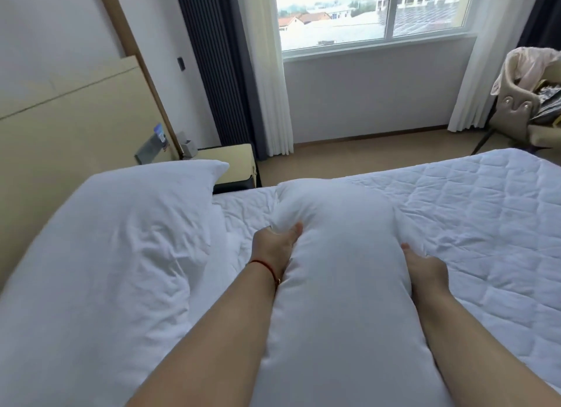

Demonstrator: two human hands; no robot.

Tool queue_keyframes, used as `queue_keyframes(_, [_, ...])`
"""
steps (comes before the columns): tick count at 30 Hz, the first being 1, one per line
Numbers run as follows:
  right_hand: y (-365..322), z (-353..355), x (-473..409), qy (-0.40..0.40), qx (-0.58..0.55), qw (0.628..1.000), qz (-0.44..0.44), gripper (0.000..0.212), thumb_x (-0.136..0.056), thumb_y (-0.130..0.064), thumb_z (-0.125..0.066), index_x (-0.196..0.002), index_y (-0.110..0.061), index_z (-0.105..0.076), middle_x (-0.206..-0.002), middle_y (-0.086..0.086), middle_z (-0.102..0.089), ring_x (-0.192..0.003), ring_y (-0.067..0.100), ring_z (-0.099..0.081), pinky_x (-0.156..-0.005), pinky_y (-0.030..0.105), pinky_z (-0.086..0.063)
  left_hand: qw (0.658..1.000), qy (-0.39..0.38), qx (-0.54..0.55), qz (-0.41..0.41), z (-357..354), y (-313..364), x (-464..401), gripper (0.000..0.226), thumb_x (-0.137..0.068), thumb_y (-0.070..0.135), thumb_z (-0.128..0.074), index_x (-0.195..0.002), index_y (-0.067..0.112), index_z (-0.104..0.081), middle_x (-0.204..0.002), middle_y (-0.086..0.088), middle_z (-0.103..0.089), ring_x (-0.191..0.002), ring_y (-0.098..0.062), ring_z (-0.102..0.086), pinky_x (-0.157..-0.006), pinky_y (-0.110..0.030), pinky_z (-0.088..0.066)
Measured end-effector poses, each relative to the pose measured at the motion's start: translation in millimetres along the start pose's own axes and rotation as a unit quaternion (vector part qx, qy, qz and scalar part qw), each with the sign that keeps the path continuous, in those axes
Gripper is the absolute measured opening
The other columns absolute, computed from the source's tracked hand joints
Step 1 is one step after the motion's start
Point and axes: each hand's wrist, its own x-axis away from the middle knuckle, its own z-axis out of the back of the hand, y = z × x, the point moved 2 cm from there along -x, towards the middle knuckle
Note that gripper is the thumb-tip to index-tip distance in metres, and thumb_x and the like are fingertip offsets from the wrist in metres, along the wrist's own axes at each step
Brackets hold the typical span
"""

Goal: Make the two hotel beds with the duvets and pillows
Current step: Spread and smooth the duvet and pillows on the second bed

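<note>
I hold a long white pillow [343, 273] lengthwise between both arms, over the bed. My left hand [277, 246] grips its left side near the far end, thumb on top and fabric bunched in the fingers. My right hand [425, 270] grips the right side, fingers sunk into the pillow. Under it lies the bed [473, 212] with a white quilted mattress cover. A second white pillow [121, 242] in a wrinkled case lies to the left against the beige headboard [76, 127].
A beige nightstand [233, 164] stands beyond the bed's far left corner. Brown floor runs between the bed and the window wall with white and dark curtains. A beige chair [522, 103] piled with clothes stands at the far right.
</note>
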Motion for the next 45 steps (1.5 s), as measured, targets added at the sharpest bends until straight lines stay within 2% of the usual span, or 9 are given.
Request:
queue_keyframes(11, [-213.4, -147.7, 196.4, -0.149, -0.245, 0.945, 0.158, 0.026, -0.087, -0.031, -0.062, -0.073, -0.009, -0.057, -0.074, 0.0, -0.058, -0.077, 0.022, -0.056, -0.072, 0.031, -0.046, 0.961, 0.207, -0.08, -0.167, 309.4, 176.0, 56.9, 0.038, -0.082, 0.039, -0.075, -0.098, 0.005, -0.07, -0.092, -0.003, -0.069, -0.083, -0.017, -0.065, -0.069, -0.02, -0.051])
queue_keyframes(16, [-252.7, -220.2, 259.0, -0.203, -0.265, 0.926, 0.174, 0.023, -0.088, -0.03, -0.062, -0.092, -0.008, -0.059, -0.082, 0.0, -0.059, -0.082, 0.021, -0.06, -0.079, 0.03, -0.05, 0.94, 0.269, -0.119, -0.172, 422.7, 189.9, 63.8, 0.039, -0.085, 0.038, -0.071, -0.107, 0.005, -0.068, -0.101, -0.006, -0.065, -0.09, -0.015, -0.06, -0.066, -0.022, -0.043])
queue_keyframes(19, [-232.4, -285.9, 269.8, -0.205, -0.113, 0.952, 0.196, 0.039, -0.092, -0.034, -0.056, -0.11, 0.0, -0.06, -0.108, 0.016, -0.063, -0.106, 0.033, -0.058, -0.095, 0.039, -0.045, 0.935, 0.28, -0.196, -0.096, 471.3, 136.8, 41.4, 0.044, -0.088, 0.039, -0.067, -0.114, 0.003, -0.064, -0.116, -0.009, -0.065, -0.104, -0.022, -0.061, -0.08, -0.025, -0.042])
queue_keyframes(23, [-151.8, -348.8, 282.9, -0.259, 0.183, 0.944, 0.09, 0.067, -0.091, -0.056, -0.04, -0.144, -0.016, -0.031, -0.143, 0.017, -0.037, -0.131, 0.035, -0.035, -0.107, 0.043, -0.029, 0.96, 0.192, -0.202, 0.02, 477.4, 45.3, 12.8, 0.059, -0.098, 0.037, -0.05, -0.145, 0.003, -0.036, -0.144, -0.004, -0.045, -0.132, -0.025, -0.044, -0.089, -0.02, -0.037])
queue_keyframes(26, [-128.2, -361.1, 280.9, -0.243, 0.225, 0.941, 0.067, 0.073, -0.087, -0.068, -0.032, -0.15, -0.035, -0.014, -0.148, 0.016, -0.021, -0.136, 0.036, -0.02, -0.11, 0.049, -0.02, 0.969, 0.174, -0.167, 0.055, 476.5, 18.1, -4.5, 0.08, -0.095, 0.052, -0.048, -0.154, 0.01, -0.015, -0.156, -0.007, -0.031, -0.141, -0.025, -0.034, -0.11, -0.029, -0.028])
queue_keyframes(31, [-137.3, -380.2, 277.7, -0.299, 0.121, 0.946, 0.023, 0.076, -0.093, -0.064, -0.029, -0.153, -0.022, -0.007, -0.156, 0.013, -0.022, -0.14, 0.035, -0.025, -0.113, 0.044, -0.02, 0.954, 0.185, -0.235, 0.027, 478.3, 34.9, -24.1, 0.052, -0.095, 0.032, -0.058, -0.132, -0.004, -0.049, -0.134, -0.02, -0.055, -0.121, -0.034, -0.053, -0.096, -0.032, -0.04])
queue_keyframes(36, [-193.3, -376.2, 297.5, -0.294, -0.054, 0.947, 0.121, 0.074, -0.092, -0.066, -0.026, -0.153, -0.027, -0.009, -0.159, -0.003, -0.012, -0.145, 0.023, -0.017, -0.118, 0.043, -0.015, 0.911, 0.24, -0.332, -0.046, 514.3, 100.3, -57.6, 0.031, -0.095, 0.022, -0.053, -0.117, 0.0, -0.058, -0.121, -0.021, -0.059, -0.109, -0.035, -0.057, -0.089, -0.034, -0.042])
queue_keyframes(40, [-185.3, -363.9, 318.7, -0.229, 0.129, 0.929, 0.26, 0.067, -0.088, -0.072, -0.026, -0.148, -0.047, -0.009, -0.16, -0.001, -0.002, -0.146, 0.022, -0.002, -0.116, 0.051, -0.007, 0.866, 0.237, -0.44, 0.021, 510.0, 92.4, -57.2, 0.064, -0.095, 0.055, -0.037, -0.149, 0.022, -0.029, -0.153, -0.017, -0.024, -0.14, -0.033, -0.025, -0.113, -0.045, -0.025])
queue_keyframes(45, [-168.6, -387.7, 304.9, -0.256, 0.238, 0.891, 0.291, 0.065, -0.087, -0.073, -0.024, -0.146, -0.052, -0.009, -0.161, -0.003, 0.001, -0.148, 0.02, 0.004, -0.117, 0.051, -0.002, 0.847, 0.122, -0.516, -0.042, 446.4, 46.8, -54.5, 0.07, -0.09, 0.073, -0.016, -0.151, 0.044, 0.002, -0.163, -0.003, 0.009, -0.149, -0.024, 0.009, -0.118, -0.054, 0.002])
